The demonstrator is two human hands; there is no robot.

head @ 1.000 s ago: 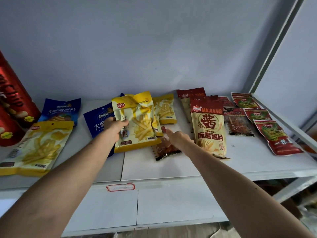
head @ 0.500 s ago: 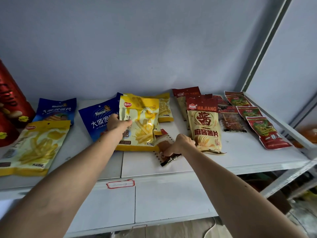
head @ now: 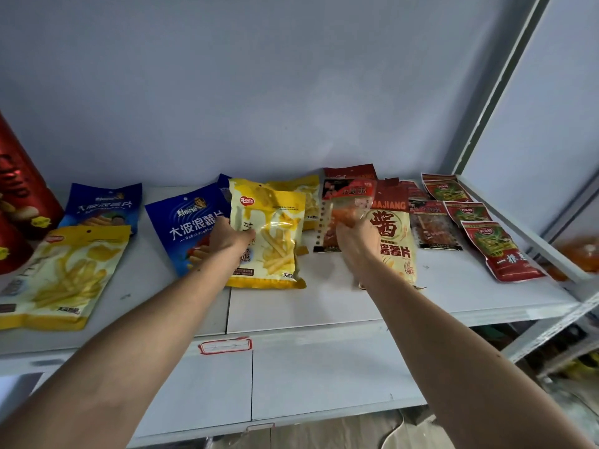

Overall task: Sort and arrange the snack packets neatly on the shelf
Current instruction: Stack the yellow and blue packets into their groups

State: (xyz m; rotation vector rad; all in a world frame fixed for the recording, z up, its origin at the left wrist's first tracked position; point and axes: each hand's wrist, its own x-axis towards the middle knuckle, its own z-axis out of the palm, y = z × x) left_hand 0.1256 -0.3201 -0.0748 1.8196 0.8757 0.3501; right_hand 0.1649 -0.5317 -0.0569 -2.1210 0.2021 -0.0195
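Three yellow fries packets on the white shelf (head: 324,306), left hand (head: 227,236) gripping the middle yellow packet (head: 272,234), two blue packets (head: 184,225) beside those fingers, right hand (head: 355,238) now holding the clear red-orange packet (head: 348,202) lifted off the shelf, earlier flat, three green-red packets (head: 496,251) far right.

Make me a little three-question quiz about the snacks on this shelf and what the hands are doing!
1. True or false: the left hand holds a blue packet.
2. What is the right hand lifting? A) a clear packet with a red top B) a red tube C) a green and red packet
3. Fill in: the three green and red packets lie in a row at the ___ end of the shelf.

Key
1. False: its grip is on the yellow fries packet; the blue packet lies beside it.
2. A, the clear packet.
3. Right.
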